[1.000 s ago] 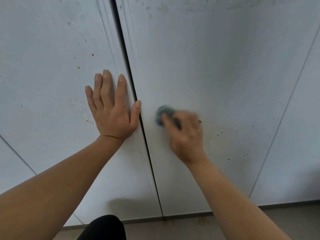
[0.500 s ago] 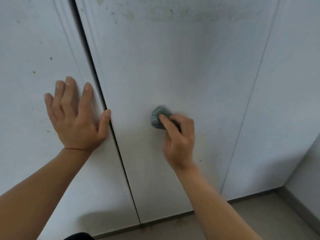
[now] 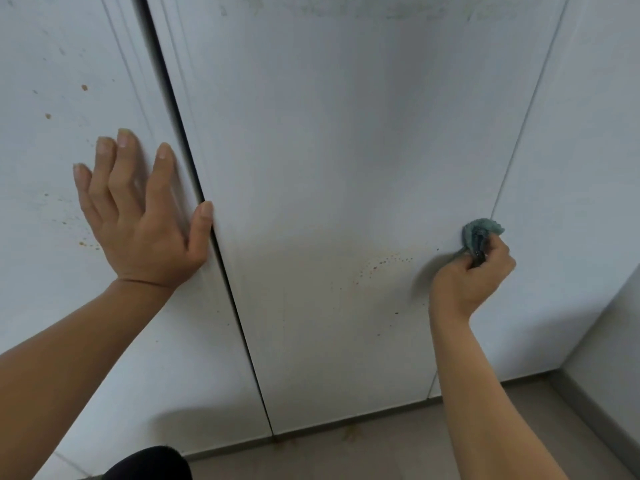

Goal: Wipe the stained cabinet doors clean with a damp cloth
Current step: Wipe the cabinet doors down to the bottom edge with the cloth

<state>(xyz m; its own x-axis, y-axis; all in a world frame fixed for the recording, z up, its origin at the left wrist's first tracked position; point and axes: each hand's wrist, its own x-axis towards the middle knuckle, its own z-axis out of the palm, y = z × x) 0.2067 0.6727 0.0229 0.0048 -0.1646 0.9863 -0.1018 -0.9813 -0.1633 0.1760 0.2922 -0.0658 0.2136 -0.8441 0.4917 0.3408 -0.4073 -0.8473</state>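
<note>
Right hand [image 3: 471,275], grip clamped on a crumpled teal cloth [image 3: 479,232], has swept from mid-panel to the middle cabinet door's [image 3: 329,168] right edge, 3 o'clock. Left hand [image 3: 138,220] stays flat, fingers spread, at 9 o'clock.

No readable text, labels or numbers anywhere in view
</note>
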